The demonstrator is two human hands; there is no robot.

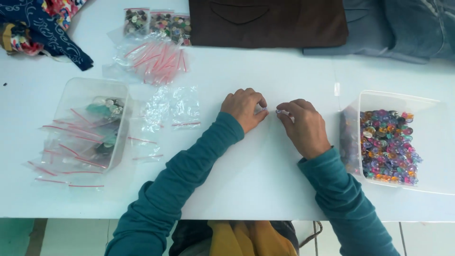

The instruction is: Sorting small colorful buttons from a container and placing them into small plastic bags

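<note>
Small clear bags [271, 112] sat pinched between both hands in the middle of the white table [246, 180]. Left hand [244, 108] and right hand [305, 127] each gripped one end. At three o'clock stood a clear tub [429, 102] of bright buttons [387, 146]. At nine o'clock stood another tub [90, 85] with filled bags [85, 142].

Open white counter [246, 175] lies bare in front of both hands and between them and the near edge. Left passage: blocked by a clear tub [90, 123] ringed with loose zip bags [173, 106]. Right passage: bounded by a tub of coloured beads [386, 144]. Far side: brown cloth [268, 21], denim [393, 28], bag pile [156, 59].
</note>
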